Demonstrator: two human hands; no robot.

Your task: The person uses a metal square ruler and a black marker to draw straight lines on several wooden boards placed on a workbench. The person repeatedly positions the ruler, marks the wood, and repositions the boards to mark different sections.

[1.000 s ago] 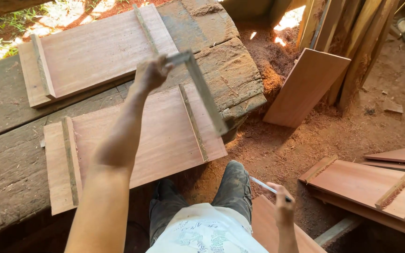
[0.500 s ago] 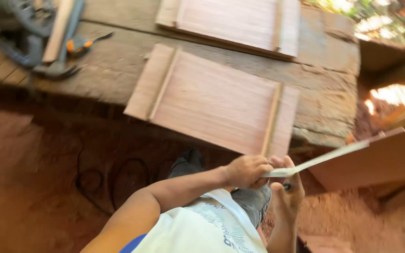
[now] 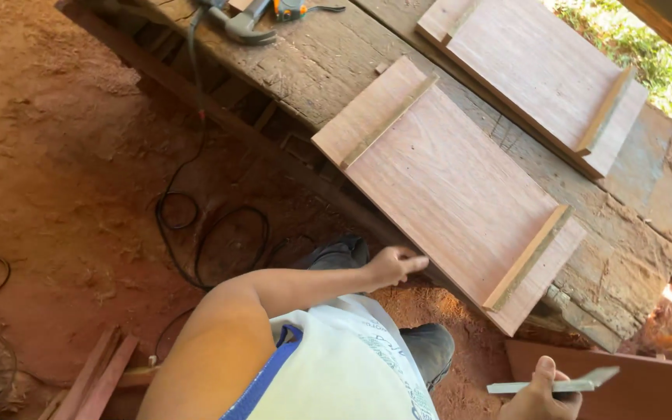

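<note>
Bench (image 3: 328,62): rough grey timber, runs from far left to right. Two panels lie flat on it.

Near panel (image 3: 453,187): reddish board with a batten (image 3: 386,120) near its left end and another near its right end. Its near edge overhangs the bench, above your boot (image 3: 429,350). Judgement: stiff, moderately heavy for one hand, dry and not slippery; the thin edges and corners could chip or splinter. Take hold at the overhanging near edge or at a batten, which gives a raised lip to grip. A hand at each end would keep it from swinging.

Far panel (image 3: 538,70): same build, lies beyond the near one, apart from it.

Cable (image 3: 211,233): black loops on the red dirt below the bench; mind your feet.

Square (image 3: 554,384): flat grey metal, light and rigid, thin-edged. It sits at the near right, well clear of the bench.

Your hands are apart. Left hand (image 3: 394,266): fingers loosely pinched, just beside the near panel's overhanging edge; contact cannot be told. Right hand (image 3: 542,397): closed around the square, holding it level.
</note>
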